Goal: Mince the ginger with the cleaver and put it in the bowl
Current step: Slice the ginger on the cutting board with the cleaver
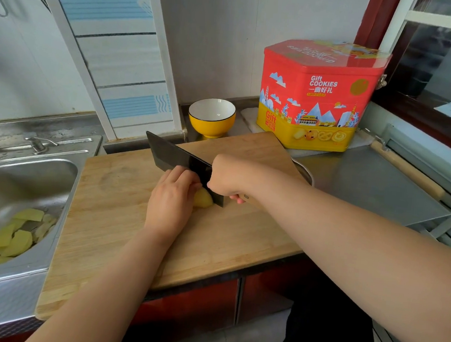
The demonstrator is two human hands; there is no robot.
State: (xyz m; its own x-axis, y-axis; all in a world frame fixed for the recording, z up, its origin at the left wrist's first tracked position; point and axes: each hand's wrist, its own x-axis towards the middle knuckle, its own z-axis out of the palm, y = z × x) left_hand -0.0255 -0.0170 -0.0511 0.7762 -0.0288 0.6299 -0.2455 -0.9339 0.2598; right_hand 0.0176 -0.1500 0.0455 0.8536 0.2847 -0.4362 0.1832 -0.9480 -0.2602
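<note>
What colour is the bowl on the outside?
Yellow outside, white inside, with a dark rim: the bowl, seen in the head view.

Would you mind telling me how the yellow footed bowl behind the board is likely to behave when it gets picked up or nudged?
The yellow bowl looks glazed and rigid, so probably breakable and a bit slick. It stands on a narrow foot under a wide rim, so a sideways nudge might tip it rather than slide it. It appears empty, so likely light enough to lift with one hand.

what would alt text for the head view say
The right hand holds a black cleaver against a ginger piece that the left hand steadies on a wooden board. A yellow bowl and red cookie tin stand behind.
</note>
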